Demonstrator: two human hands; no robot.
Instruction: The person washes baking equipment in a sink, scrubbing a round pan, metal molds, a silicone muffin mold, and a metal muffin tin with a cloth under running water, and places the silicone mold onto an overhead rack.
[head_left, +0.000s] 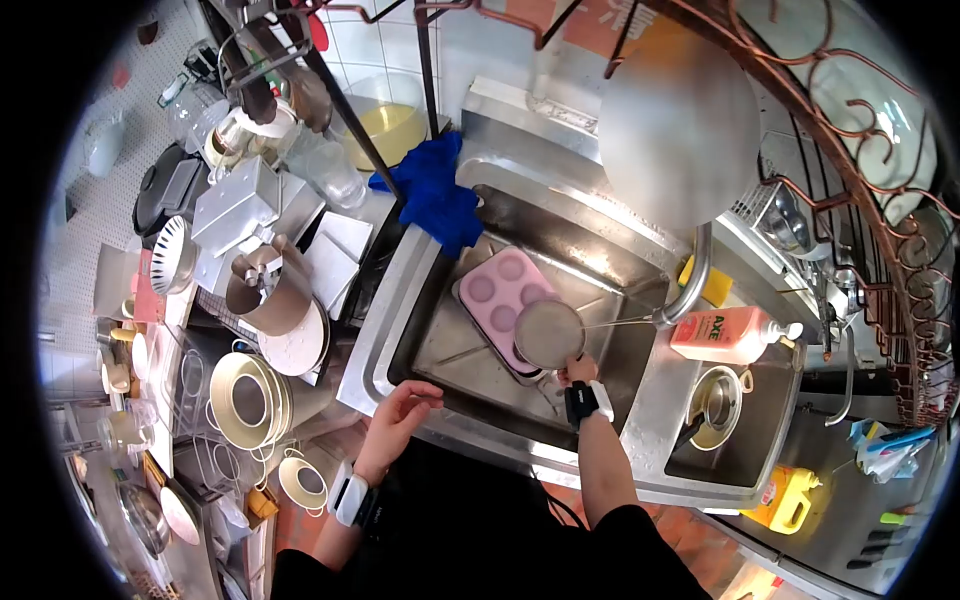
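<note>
Two hands [402,412], one round utensil [549,335] in right [578,371], one pink mould [496,290]

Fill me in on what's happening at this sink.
Someone's right hand is holding a round, shallow utensil in the sink, with what looks like a thin stream of water reaching it from the faucet. Beneath it lies a pink muffin pan, partly covered. The left hand appears empty, loosely curled near the front edge.
</note>
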